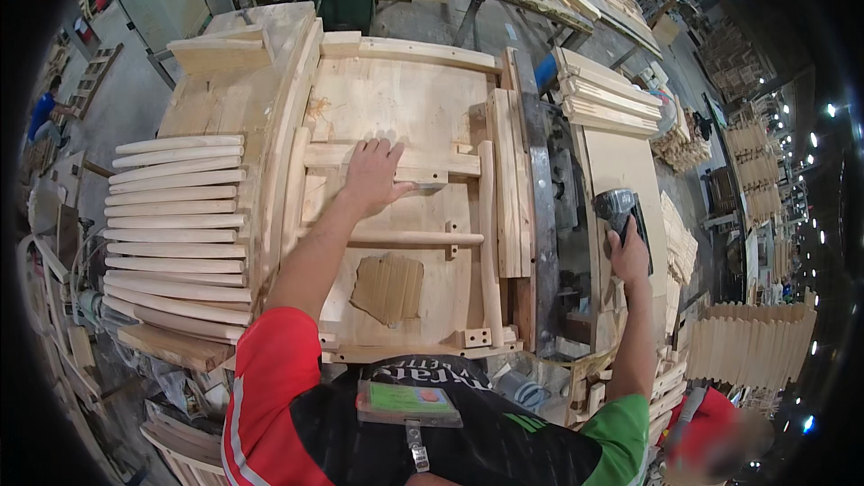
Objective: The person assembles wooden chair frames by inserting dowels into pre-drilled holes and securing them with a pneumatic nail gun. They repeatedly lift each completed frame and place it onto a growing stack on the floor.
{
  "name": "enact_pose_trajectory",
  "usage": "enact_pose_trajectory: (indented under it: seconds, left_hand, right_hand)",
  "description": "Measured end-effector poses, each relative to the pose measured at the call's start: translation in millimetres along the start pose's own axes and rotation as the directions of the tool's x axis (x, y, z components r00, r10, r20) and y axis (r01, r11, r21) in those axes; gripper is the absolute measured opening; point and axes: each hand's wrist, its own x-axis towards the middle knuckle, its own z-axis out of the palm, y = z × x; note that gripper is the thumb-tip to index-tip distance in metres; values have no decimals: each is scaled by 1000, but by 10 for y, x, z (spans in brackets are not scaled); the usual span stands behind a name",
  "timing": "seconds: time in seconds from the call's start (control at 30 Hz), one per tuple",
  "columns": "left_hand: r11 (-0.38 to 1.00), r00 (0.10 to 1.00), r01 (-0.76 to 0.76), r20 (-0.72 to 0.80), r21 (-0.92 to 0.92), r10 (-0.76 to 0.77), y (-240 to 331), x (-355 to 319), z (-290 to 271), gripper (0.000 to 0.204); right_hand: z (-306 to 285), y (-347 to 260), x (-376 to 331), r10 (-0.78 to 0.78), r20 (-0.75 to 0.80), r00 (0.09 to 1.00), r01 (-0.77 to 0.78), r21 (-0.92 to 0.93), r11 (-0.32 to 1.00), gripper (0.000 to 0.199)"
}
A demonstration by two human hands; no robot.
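Observation:
My left hand lies across a pale wooden rail, its fingers over the far edge and the thumb along the near edge. A thin dark metal piece shows by the thumb tip; whether I touch it is unclear. The rail spans two long curved pieces, the left one and the right one, with a slim round rung nearer me. This frame lies on a wooden worktable jig. Off to the right, my right hand is closed round a black-and-grey nail gun above a light board.
Several curved slats are stacked on the left. A cardboard piece lies inside the frame. Small blocks are fixed to the jig. A dark metal beam borders its right side; stacked strips lie beyond. Another person is at lower right.

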Motion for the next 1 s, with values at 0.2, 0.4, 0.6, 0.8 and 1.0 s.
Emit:
enact_pose_trajectory:
  seconds: [0.2, 0.4, 0.6, 0.8, 1.0]
  left_hand:
    - [987, 975, 155, -167, 46, -145, 125, -167, 232, 87]
    - [32, 808, 586, 582, -809, -89, 1542, -1014, -226, 75]
    - [-715, 689, 560, 715, -418, 122, 1600, -1640, 170, 43]
    - [-857, 675, 426, 733, -290, 87, 1591, -1599, 455, 43]
    - [-880, 672, 415, 731, -233, 123, 1552, -1597, 537, 41]
  right_hand:
    - [-311, -556, -136, -60, 204, 977, 59, 9, 998, 62]
    - [-509, -1949, -970, -414, 551, 725, 460, 61, 886, 75]
    - [-85, -2457, -996, -391, 815, 427, 539, 117, 834, 73]
    - [155, -2581, -734, -350, 859, 373, 524, 116, 844, 68]
    - [171, -2651, -670, -345, 873, 345, 495, 143, 857, 65]
